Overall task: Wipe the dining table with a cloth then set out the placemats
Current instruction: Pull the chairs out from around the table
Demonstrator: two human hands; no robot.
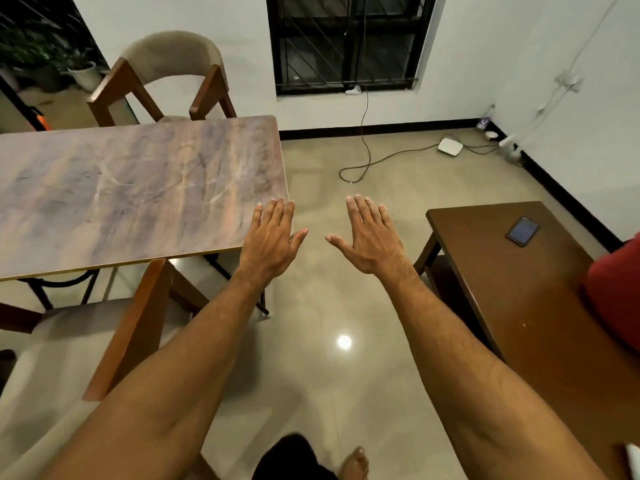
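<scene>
The dining table has a marbled brown-grey top and fills the left of the head view, with nothing lying on it. My left hand is stretched out flat, palm down, over the table's near right corner, fingers straight and holding nothing. My right hand is held out the same way over the floor to the right of the table, fingers spread and empty. No cloth or placemat shows, unless the red thing at the right edge is one; I cannot tell what it is.
A padded chair stands at the table's far side, another chair at its near side. A brown side table on the right holds a phone. A cable and a white box lie on the tiled floor.
</scene>
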